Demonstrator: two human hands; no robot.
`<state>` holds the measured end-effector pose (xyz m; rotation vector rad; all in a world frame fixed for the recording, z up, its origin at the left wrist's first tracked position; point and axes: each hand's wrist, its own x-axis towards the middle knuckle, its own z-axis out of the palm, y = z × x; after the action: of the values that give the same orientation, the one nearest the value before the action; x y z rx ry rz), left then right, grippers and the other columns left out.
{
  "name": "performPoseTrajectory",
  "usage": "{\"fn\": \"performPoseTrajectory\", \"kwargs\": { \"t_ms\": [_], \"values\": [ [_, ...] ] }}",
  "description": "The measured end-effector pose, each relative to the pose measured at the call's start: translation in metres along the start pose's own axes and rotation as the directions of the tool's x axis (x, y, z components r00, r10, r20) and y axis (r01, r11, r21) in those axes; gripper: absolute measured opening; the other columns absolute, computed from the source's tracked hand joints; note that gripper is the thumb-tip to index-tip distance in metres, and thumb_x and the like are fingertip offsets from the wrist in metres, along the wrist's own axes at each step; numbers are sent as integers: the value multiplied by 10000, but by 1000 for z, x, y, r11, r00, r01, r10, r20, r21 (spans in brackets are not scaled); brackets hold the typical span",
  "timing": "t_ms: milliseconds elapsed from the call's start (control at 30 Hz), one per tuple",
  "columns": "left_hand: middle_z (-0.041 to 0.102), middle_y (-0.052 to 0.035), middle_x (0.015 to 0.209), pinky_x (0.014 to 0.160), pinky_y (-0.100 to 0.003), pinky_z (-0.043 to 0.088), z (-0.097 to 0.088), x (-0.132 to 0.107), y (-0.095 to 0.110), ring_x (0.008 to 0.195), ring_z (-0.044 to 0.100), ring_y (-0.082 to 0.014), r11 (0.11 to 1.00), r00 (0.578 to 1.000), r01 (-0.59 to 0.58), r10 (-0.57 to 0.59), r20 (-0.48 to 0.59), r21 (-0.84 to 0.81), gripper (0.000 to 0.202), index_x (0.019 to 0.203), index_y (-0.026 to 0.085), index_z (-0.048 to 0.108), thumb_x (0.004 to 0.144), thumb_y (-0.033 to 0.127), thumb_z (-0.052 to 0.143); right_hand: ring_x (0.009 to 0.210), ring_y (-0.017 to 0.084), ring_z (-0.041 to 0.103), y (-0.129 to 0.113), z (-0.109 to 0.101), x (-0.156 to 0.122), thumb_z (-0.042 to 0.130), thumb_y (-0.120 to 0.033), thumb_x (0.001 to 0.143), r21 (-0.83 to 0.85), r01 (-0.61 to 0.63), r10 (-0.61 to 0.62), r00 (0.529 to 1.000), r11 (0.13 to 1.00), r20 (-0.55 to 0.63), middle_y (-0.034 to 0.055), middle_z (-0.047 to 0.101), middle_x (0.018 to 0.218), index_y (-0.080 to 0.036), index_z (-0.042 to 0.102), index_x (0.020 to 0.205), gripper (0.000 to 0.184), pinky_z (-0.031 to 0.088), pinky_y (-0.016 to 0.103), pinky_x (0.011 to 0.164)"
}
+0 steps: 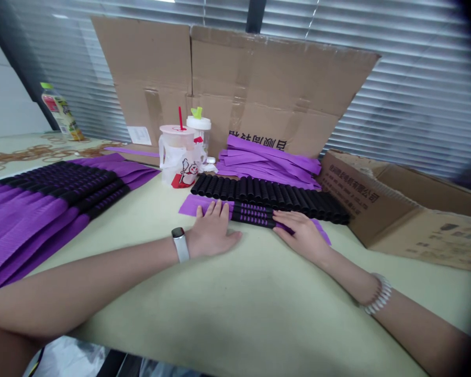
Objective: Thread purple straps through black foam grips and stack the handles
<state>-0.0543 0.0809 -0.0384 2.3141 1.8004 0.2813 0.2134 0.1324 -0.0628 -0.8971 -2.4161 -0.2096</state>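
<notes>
My left hand (212,230) lies flat with fingers stretched out, pressing on the left end of a purple sheet (190,206) on the pale table. My right hand (300,230) also lies open, fingers touching the right end of a few black ribbed tubes (253,213) that lie on that sheet. Just behind them runs a long row of several black ribbed tubes (267,191). A pile of loose purple strips (267,159) sits behind the row.
A large stack of purple sheets with black tubes (51,201) fills the left side. Two plastic drink cups (178,152) stand at centre back before a flattened cardboard wall (235,84). An open cardboard box (400,209) lies right. A bottle (60,112) stands far left.
</notes>
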Motion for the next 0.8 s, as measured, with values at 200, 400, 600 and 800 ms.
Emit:
{"fn": "performPoseTrajectory", "kwargs": {
  "t_ms": [200, 400, 600, 800],
  "values": [
    [175, -269, 1544, 1097, -667, 133, 1, 0, 0, 1435, 147, -406, 1000, 1000, -6, 6, -21, -1, 841, 1471, 69, 231, 840, 591, 422, 1072, 272, 629, -1, -1, 1, 564, -234, 907, 21, -6, 6, 1000, 1000, 3, 110, 658, 1163, -167, 681, 1100, 235, 511, 507, 938],
    [188, -289, 1533, 1075, -694, 134, 2, 0, -1, 1424, 156, -436, 999, 999, -17, 16, -37, -28, 858, 1463, 61, 245, 820, 589, 457, 1075, 283, 627, -2, -1, 1, 557, -228, 905, 32, -4, 3, 1000, 999, 13, 108, 660, 1156, -171, 690, 1104, 246, 520, 512, 938],
    [157, -287, 1541, 1096, -670, 119, 0, -1, 1, 1434, 128, -421, 1000, 1000, -6, 6, -13, -9, 885, 1470, 23, 220, 833, 604, 421, 1074, 277, 628, -3, -2, 2, 559, -219, 908, 42, 4, -4, 1000, 999, 2, 130, 654, 1162, -135, 689, 1102, 248, 526, 499, 941],
    [159, -271, 1547, 1095, -671, 119, 2, -1, 0, 1439, 120, -408, 999, 999, -38, 38, -34, -11, 867, 1477, 65, 217, 832, 608, 421, 1096, 273, 618, -4, -2, 1, 562, -207, 901, 45, -20, 19, 1000, 999, 15, 101, 649, 1181, -172, 691, 1124, 260, 516, 496, 970]
  ]
}}
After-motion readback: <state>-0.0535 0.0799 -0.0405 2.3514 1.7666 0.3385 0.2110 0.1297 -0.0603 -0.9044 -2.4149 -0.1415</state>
